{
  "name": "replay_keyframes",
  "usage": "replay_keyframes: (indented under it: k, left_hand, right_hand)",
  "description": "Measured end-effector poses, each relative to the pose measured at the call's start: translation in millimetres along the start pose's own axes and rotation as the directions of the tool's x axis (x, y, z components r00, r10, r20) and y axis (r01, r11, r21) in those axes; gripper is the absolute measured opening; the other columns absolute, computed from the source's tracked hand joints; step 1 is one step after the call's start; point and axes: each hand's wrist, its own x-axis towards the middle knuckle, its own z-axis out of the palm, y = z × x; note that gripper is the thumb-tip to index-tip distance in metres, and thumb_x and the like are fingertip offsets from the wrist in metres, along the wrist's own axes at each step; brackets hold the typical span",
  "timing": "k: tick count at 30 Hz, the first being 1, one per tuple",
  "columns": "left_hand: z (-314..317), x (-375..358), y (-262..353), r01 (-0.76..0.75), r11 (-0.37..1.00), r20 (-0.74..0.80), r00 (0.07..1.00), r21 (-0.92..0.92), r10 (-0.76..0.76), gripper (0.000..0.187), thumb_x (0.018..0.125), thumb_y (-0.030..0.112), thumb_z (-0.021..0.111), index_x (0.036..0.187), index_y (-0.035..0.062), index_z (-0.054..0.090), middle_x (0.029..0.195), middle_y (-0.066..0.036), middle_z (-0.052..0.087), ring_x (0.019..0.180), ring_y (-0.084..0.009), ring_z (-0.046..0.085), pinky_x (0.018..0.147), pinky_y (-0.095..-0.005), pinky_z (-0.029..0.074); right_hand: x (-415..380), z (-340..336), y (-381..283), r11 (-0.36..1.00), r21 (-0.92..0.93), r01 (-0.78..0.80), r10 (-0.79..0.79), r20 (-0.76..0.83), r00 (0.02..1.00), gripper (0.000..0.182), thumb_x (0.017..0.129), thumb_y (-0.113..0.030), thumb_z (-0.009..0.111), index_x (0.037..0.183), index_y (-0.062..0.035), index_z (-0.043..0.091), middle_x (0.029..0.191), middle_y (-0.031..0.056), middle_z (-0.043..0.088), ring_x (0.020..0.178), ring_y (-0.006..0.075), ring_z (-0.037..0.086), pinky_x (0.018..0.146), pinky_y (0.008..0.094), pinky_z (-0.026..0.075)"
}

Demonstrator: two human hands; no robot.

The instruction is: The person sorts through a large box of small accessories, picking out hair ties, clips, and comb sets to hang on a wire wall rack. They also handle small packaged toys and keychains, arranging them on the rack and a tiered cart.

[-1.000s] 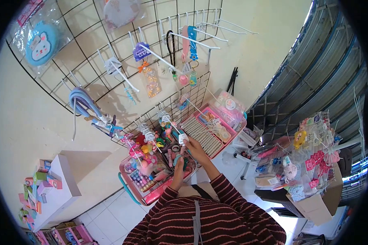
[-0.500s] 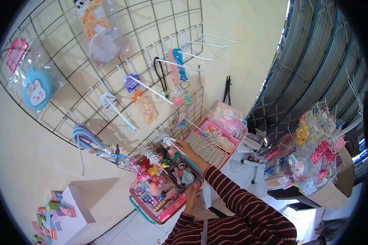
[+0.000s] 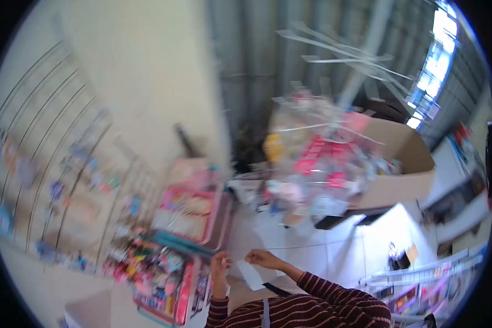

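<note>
My left hand (image 3: 220,268) is raised beside the lower pink-and-teal tray (image 3: 187,290), its fingers bent together. Across a small gap, my right hand (image 3: 263,259) reaches in from the right with its fingertips pinched. Blur hides what either hand holds, if anything. A white flat piece (image 3: 250,275) shows just below my right fingertips. Left of my hands, the tray is filled with small colourful trinkets (image 3: 150,262). Behind it stands a second pink tray (image 3: 209,224) with small goods inside.
A wire grid (image 3: 60,213) with hanging accessories covers the left wall. Ahead, a white hook stand (image 3: 361,60) rises over bagged pink goods (image 3: 325,158) and an open cardboard box (image 3: 399,188). A rack of packets (image 3: 421,292) stands at right.
The view has swung right, towards the hook stand and box. My right hand has left the wire grid's hook and come back near my left hand, which has come away from the tray.
</note>
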Motion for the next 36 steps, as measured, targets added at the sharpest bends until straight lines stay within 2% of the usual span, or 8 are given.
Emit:
replay_keyframes:
  k: [7, 14, 18, 20, 22, 23, 31, 36]
  left_hand:
    - [189.6, -16.3, -22.7, -0.1, 0.98, 0.733, 0.677, 0.17, -0.059, 0.022, 0.076, 0.016, 0.051, 0.093, 0.0006, 0.048, 0.089, -0.007, 0.054, 0.077, -0.0113, 0.05, 0.069, -0.0233, 0.039]
    - [355.7, -52.5, -49.0, -0.006, 0.997, 0.945, 0.318, 0.082, -0.076, 0.019, 0.076, 0.01, 0.051, 0.093, 0.0, 0.05, 0.088, -0.007, 0.054, 0.075, -0.0099, 0.05, 0.066, -0.0203, 0.039]
    - [417.7, -48.2, -71.1, 0.031, 0.986, 0.959, 0.23, 0.163, -0.165, 0.025, 0.079, 0.02, 0.05, 0.094, -0.0006, 0.049, 0.089, -0.007, 0.054, 0.073, -0.009, 0.049, 0.067, -0.02, 0.038]
    - [450.6, -40.1, -69.7, 0.064, 0.985, 0.971, 0.169, 0.16, -0.169, 0.051, 0.08, 0.04, 0.042, 0.108, -0.0027, 0.041, 0.106, -0.012, 0.047, 0.092, -0.0158, 0.047, 0.08, -0.0262, 0.035]
    - [481.6, -33.6, -72.4, 0.05, 0.99, 0.977, 0.161, 0.132, -0.139, 0.052, 0.08, 0.041, 0.042, 0.109, -0.0024, 0.041, 0.107, -0.012, 0.046, 0.093, -0.0161, 0.046, 0.081, -0.0266, 0.034]
    - [502.8, -30.9, -70.4, 0.032, 0.994, 0.979, 0.169, 0.105, -0.109, 0.052, 0.08, 0.041, 0.042, 0.11, -0.002, 0.04, 0.108, -0.012, 0.045, 0.094, -0.0165, 0.045, 0.082, -0.0271, 0.034]
    - [646.8, 24.3, -33.4, -0.134, 0.985, 0.939, 0.312, -0.107, 0.145, 0.056, 0.08, 0.045, 0.038, 0.114, 0.0008, 0.037, 0.117, -0.012, 0.037, 0.106, -0.0197, 0.037, 0.087, -0.0303, 0.029]
    - [724.8, 51.6, -22.1, -0.228, 0.965, 0.888, 0.407, -0.131, 0.217, 0.058, 0.08, 0.048, 0.036, 0.116, 0.0026, 0.035, 0.123, -0.012, 0.033, 0.113, -0.0216, 0.033, 0.09, -0.0324, 0.026]
  right_hand:
    - [-213.9, -123.2, 34.2, 0.988, 0.154, -0.001, 0.097, -0.623, 0.776, 0.023, 0.08, -0.021, 0.051, 0.093, -0.0014, 0.051, 0.088, 0.0047, 0.055, 0.082, 0.0123, 0.051, 0.074, 0.0245, 0.04]
    - [-357.4, -173.5, 42.6, 0.939, 0.249, 0.239, 0.207, -0.96, 0.19, 0.019, 0.078, -0.016, 0.053, 0.09, -0.001, 0.051, 0.088, 0.0059, 0.055, 0.082, 0.0118, 0.052, 0.074, 0.024, 0.041]
    - [-381.7, -186.2, 45.3, 0.891, 0.242, 0.384, 0.257, -0.966, 0.012, 0.016, 0.079, -0.014, 0.051, 0.087, -0.0007, 0.052, 0.085, 0.0052, 0.055, 0.082, 0.0131, 0.052, 0.074, 0.0242, 0.042]
    - [-388.6, -204.8, 55.3, 0.892, 0.24, 0.383, 0.25, -0.968, 0.023, 0.027, 0.08, -0.017, 0.05, 0.102, -0.001, 0.047, 0.1, 0.0098, 0.052, 0.091, 0.017, 0.05, 0.078, 0.027, 0.039]
    - [-389.0, -228.2, 51.2, 0.909, 0.139, 0.392, 0.188, -0.978, -0.089, 0.042, 0.081, -0.02, 0.048, 0.117, -0.0033, 0.034, 0.116, 0.0117, 0.041, 0.103, 0.0205, 0.043, 0.081, 0.0294, 0.037]
    - [-393.5, -245.5, 57.1, 0.904, 0.145, 0.403, 0.167, -0.986, -0.02, 0.051, 0.081, -0.021, 0.046, 0.124, -0.0059, 0.024, 0.125, 0.0112, 0.03, 0.111, 0.023, 0.035, 0.086, 0.0314, 0.034]
    - [-416.6, -430.6, -5.6, 0.923, -0.179, 0.341, -0.143, -0.981, -0.128, 0.044, 0.078, -0.016, 0.049, 0.117, -0.0029, 0.034, 0.119, 0.0106, 0.039, 0.107, 0.0235, 0.039, 0.087, 0.0331, 0.033]
    - [-430.7, -543.4, -26.8, 0.935, -0.321, 0.15, -0.317, -0.947, -0.049, 0.038, 0.076, -0.016, 0.054, 0.11, -0.0042, 0.043, 0.107, 0.0095, 0.049, 0.1, 0.0177, 0.046, 0.08, 0.0286, 0.039]
